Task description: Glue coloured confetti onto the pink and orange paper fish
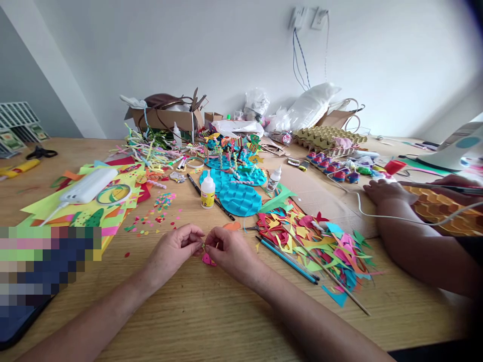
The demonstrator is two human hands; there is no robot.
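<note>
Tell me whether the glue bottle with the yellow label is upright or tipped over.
Upright: the glue bottle stands on its base, with its nozzle pointing up. Whether the nozzle is capped, I cannot tell.

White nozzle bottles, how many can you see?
3: one yellow-labelled bottle left of the front blue oval, a smaller bottle to its right, a third bottle by the cardboard box. Clutter may hide others.

Beyond the fingers (188,233) stand three white plastic nozzle bottles (208,196); right of the fingers lies one long, thin wooden stick (332,275).
</note>
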